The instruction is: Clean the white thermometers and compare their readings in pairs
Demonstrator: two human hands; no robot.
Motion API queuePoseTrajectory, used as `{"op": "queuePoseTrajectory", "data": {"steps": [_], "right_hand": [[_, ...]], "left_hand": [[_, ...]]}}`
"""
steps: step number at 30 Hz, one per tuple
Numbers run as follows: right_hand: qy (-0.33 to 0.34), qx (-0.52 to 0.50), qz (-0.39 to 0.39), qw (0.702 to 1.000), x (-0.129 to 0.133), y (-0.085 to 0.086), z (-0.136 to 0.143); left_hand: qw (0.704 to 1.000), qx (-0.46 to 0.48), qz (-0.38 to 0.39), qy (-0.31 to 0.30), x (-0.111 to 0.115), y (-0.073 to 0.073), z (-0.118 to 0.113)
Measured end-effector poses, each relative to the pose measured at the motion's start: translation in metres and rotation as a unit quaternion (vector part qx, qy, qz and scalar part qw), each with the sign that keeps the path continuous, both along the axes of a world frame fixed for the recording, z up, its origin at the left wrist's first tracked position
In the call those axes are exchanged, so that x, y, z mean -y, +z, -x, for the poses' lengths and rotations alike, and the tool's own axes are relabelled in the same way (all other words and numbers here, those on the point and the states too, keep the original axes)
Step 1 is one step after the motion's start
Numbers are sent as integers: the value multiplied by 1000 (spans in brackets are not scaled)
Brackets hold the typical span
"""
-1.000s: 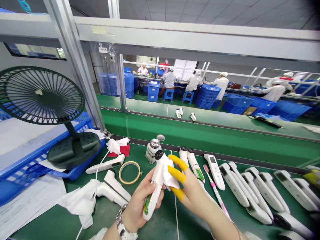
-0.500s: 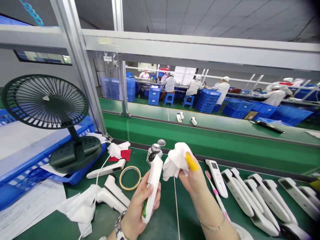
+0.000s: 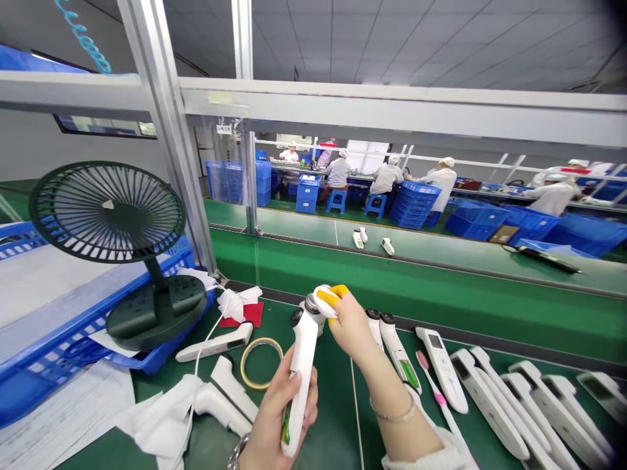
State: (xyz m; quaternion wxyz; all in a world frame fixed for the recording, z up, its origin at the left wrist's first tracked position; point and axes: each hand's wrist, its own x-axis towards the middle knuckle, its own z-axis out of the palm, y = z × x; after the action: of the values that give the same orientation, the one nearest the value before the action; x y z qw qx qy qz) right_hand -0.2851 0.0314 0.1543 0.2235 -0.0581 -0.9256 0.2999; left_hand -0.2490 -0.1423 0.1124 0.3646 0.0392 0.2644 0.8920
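My left hand point(image 3: 280, 412) is wrapped round a white handheld infrared thermometer point(image 3: 304, 346), held upright with its black-ringed end at the top and a green circuit board showing low on its side. Just beyond it stands a small bottle with a metal top point(image 3: 310, 303), mostly hidden behind the thermometer and my fingers. My right hand point(image 3: 353, 326), with yellow covers on its fingertips, pinches a folded white cloth point(image 3: 324, 300) at the bottle's top. Beside my right forearm lie two thermometers, one an open-sided thermometer point(image 3: 399, 352) with a green board.
Several white thermometers point(image 3: 490, 405) lie at right, near a pink-and-white toothbrush point(image 3: 435, 385). To the left are a tape roll point(image 3: 243, 367), white cloths point(image 3: 159, 414), a cable and a black fan point(image 3: 157, 313) in a blue basket point(image 3: 44, 356). A green ledge point(image 3: 294, 258) runs behind; co-workers sit beyond.
My right hand has moved left and down, bringing the cloth to the bottle's top. The cloth is now bunched smaller. My left hand still holds the thermometer; the view has shifted slightly.
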Motion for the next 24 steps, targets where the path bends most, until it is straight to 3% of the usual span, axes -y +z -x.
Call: {"op": "queuePoseTrajectory", "data": {"steps": [4,8,12,15,17,21,24], "right_hand": [[-18,62,-63,996,4,-3,0],[-2,55,-72,996,4,7,-15],[120,-16,-11,993,10,23,-48],[211,-14,12,977,19,23,-70],[228,-5,-8,974,22,17,-78],[187,-47,-46,980,23,9,-85],[223,-13,-57,973,22,8,-92]], "left_hand": [[1000,-11,0,-1,0,1,-2],[1000,-23,4,-12,2,1,-1],[1000,-18,-14,-20,4,-1,-1],[999,-11,-11,-27,4,0,-2],[999,-21,5,-27,4,2,-3],[997,-60,42,-39,2,3,-7],[995,-69,52,-44,0,0,-9]]}}
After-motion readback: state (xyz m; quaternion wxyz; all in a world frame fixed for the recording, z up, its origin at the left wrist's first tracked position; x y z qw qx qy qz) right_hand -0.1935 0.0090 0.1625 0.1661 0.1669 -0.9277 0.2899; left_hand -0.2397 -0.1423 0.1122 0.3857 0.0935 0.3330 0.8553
